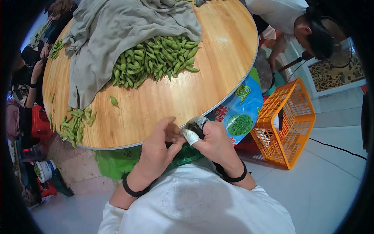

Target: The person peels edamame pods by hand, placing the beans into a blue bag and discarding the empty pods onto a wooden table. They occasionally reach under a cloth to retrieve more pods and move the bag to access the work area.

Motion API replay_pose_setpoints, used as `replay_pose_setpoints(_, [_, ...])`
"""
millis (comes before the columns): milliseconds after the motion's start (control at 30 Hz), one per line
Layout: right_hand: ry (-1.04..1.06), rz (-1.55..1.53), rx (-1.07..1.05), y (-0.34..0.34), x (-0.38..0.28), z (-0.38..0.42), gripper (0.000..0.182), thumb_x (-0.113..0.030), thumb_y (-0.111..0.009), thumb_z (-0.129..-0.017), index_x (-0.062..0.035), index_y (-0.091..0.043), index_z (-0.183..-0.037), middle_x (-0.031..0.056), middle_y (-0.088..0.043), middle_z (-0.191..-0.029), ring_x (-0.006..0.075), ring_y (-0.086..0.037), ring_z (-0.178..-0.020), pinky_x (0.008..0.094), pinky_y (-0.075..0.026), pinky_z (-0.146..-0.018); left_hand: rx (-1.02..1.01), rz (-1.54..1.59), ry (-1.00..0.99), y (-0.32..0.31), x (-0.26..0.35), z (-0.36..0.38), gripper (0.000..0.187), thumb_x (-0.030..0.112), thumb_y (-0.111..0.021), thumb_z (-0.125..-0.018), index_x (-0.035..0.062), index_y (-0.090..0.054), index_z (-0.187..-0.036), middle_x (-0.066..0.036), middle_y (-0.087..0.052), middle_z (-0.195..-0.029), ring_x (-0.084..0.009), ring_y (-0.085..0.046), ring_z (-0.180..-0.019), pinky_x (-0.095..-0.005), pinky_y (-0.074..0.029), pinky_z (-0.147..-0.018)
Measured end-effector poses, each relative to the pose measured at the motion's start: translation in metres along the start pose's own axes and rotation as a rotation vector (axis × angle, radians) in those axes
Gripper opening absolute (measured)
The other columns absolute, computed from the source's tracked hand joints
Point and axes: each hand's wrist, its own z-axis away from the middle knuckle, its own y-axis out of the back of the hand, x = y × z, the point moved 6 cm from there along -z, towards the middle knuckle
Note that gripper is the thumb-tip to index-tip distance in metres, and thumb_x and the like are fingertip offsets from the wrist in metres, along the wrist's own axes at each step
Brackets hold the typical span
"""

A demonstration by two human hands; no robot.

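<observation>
At the near edge of the round wooden table (156,111), my two hands meet in front of my white top. My left hand (159,146) has curled fingers, its thumb and fingertips closed toward the other hand. My right hand (218,142) is also closed, with a white wrapping (191,137) on the thumb and a grey and dark covering (198,123) around a finger. Whatever the fingertips hold, if anything, is hidden. Beyond them a heap of green soybean pods (156,58) lies partly under a grey cloth (132,25). One loose pod (113,101) rests nearer to me.
A smaller group of pods (76,124) lies at the left edge. An orange plastic crate (290,160) stands on the floor at right, beside a blue printed bag (247,109). Below the table hangs green plastic (113,162). Another person (280,15) bends over at upper right; others sit at left.
</observation>
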Motion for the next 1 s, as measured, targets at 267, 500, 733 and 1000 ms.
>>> replay_pose_setpoints(267, [-0.396,-0.594,-0.213,-0.013,0.031,0.003,0.016,-0.014,-0.056,-0.082,-0.0012,-0.057,-0.072,-0.0006,-0.047,-0.054,0.0079,-0.044,-0.048,0.0257,-0.032,-0.043,-0.066,0.081,-0.006,-0.004,-0.009,-0.003,0.026,-0.006,-0.066,-0.073,-0.0002,-0.054,-0.095,-0.007,-0.057,-0.085,-0.0120,-0.060,-0.073,-0.0225,-0.052,-0.064])
replay_pose_setpoints(500, [-0.424,-0.600,-0.278,-0.010,0.035,0.010,0.015,-0.014,-0.056,-0.085,-0.0052,-0.055,-0.073,-0.0043,-0.046,-0.056,0.0023,-0.038,-0.045,0.0195,-0.026,-0.039,-0.068,0.136,0.072,-0.015,-0.011,0.002,0.019,-0.010,-0.061,-0.072,-0.0011,-0.056,-0.088,-0.005,-0.056,-0.083,-0.0106,-0.060,-0.072,-0.0214,-0.051,-0.061])
replay_pose_setpoints(733, [-0.510,-0.724,-0.341,0.002,0.042,0.018,0.019,-0.018,-0.058,-0.084,-0.0063,-0.053,-0.070,-0.0039,-0.048,-0.056,0.0024,-0.040,-0.046,0.0198,-0.028,-0.041,-0.143,0.546,0.274,-0.029,-0.011,-0.002,0.015,-0.012,-0.056,-0.078,-0.0030,-0.056,-0.091,-0.007,-0.056,-0.087,-0.0121,-0.060,-0.073,-0.0219,-0.051,-0.060])
replay_pose_setpoints(1000, [-0.168,-0.018,0.039,0.062,0.044,0.019,0.014,-0.012,-0.056,-0.082,0.0013,-0.060,-0.085,0.0046,-0.058,-0.067,0.0117,-0.052,-0.060,0.0287,-0.043,-0.055,-0.329,-0.331,-0.109,-0.037,0.003,0.001,0.025,-0.011,-0.054,-0.079,-0.0062,-0.054,-0.104,-0.009,-0.061,-0.102,-0.0159,-0.062,-0.083,-0.0246,-0.052,-0.069])
